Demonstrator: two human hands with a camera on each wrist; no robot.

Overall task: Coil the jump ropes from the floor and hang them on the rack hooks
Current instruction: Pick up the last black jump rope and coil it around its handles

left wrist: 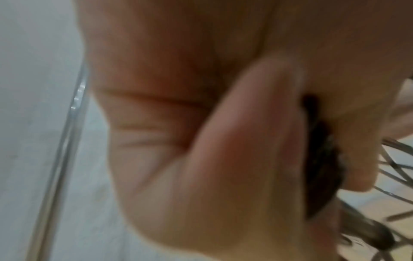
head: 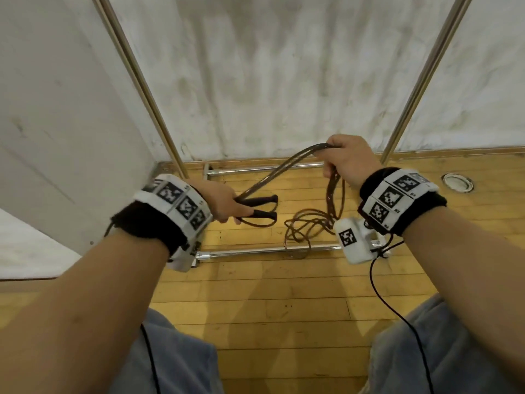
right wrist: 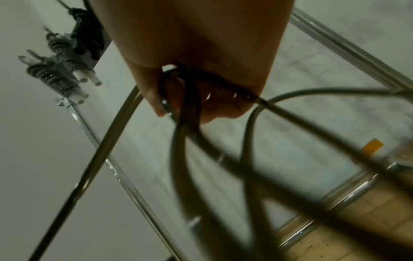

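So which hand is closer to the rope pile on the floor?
Right. The right hand grips the rope strands that hang down to the rope pile just below it. The left hand holds the black handles off to the pile's left.

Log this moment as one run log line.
left hand: grips both rope handles | right hand: grips rope strands | rest of rope: floor | hung: no

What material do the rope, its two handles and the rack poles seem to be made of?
Rope: probably glossy dark plastic or rubber cord, bending in smooth springy loops.
Handles: matte black, perhaps plastic or foam; blur leaves it open.
Rack poles: polished metal, likely steel or chrome, with bright reflections.
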